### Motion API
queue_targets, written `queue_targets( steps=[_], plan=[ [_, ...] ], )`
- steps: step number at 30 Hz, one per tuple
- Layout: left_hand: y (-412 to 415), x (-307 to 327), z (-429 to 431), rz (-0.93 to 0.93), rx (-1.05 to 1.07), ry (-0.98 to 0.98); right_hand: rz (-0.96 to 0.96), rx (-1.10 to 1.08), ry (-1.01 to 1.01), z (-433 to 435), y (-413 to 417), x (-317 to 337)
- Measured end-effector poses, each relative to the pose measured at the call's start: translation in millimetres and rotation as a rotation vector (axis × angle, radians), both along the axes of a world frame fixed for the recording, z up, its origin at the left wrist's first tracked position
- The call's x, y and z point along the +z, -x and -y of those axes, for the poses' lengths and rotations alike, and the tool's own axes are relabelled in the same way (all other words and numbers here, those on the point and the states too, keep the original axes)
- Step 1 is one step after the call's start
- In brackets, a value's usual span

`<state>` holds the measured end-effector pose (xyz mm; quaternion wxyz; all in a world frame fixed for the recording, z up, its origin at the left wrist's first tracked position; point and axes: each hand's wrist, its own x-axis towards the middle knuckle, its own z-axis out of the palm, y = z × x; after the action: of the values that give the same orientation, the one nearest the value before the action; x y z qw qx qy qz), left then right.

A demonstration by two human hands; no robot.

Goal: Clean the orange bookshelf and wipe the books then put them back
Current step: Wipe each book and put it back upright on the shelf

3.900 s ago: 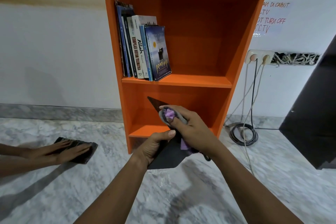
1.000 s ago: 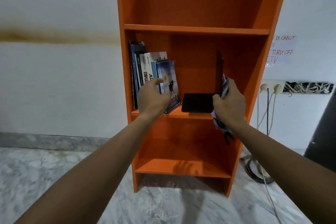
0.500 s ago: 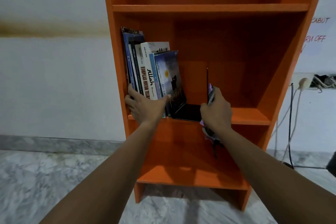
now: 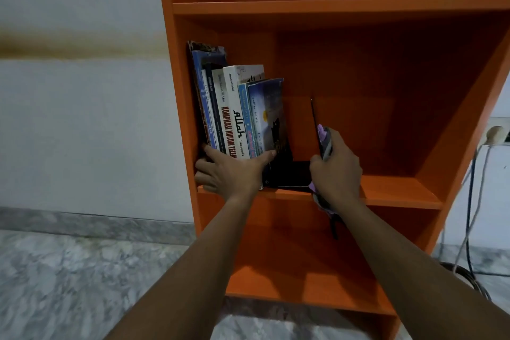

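Note:
The orange bookshelf [image 4: 331,9] fills the middle of the view. Several books [image 4: 237,107] stand in a row at the left of its middle shelf, leaning slightly right. My left hand [image 4: 234,171] clasps the bottom of that row, thumb on the blue cover of the outermost book. My right hand [image 4: 336,171] holds a thin black book [image 4: 314,121] upright and edge-on, just right of the row, together with a purple-grey cloth [image 4: 324,138] bunched against it. A dark patch on the shelf between my hands looks like this book's lower part or shadow.
The right half of the middle shelf [image 4: 400,190] and the lower shelf [image 4: 303,279] hold nothing. A wall socket [image 4: 496,134] with cables [image 4: 469,229] hangs at the right, with coiled cable on the marble floor [image 4: 69,284].
The view has closed in on the shelf since 3.9 s ago, when I wiped the black book low down. My right hand has brought the black book upright toward the row; my left hand steadies the books.

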<state>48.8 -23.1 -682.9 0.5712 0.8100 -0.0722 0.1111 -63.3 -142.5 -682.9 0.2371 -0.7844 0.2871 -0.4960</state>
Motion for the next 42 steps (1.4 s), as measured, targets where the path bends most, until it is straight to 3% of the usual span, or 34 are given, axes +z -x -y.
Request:
queue_targets(
  steps=[6,13,30,42],
  plan=[
    [-10.4,-2.5,3.5,0.036,-0.067,0.172,0.022,0.032,-0.055,4.3,-2.3,-16.0],
    [-1.7,1.1,10.3,0.049,0.029,0.160,-0.053,0.027,-0.038,7.7,-1.5,-12.4],
    [-4.3,11.8,15.4,0.073,0.032,0.134,-0.103,0.064,-0.031,-5.1,-14.8,-8.6],
    [-5.9,19.6,10.5,0.066,0.024,0.090,-0.064,0.290,-0.136,-6.4,-12.7,-8.5]
  ],
)
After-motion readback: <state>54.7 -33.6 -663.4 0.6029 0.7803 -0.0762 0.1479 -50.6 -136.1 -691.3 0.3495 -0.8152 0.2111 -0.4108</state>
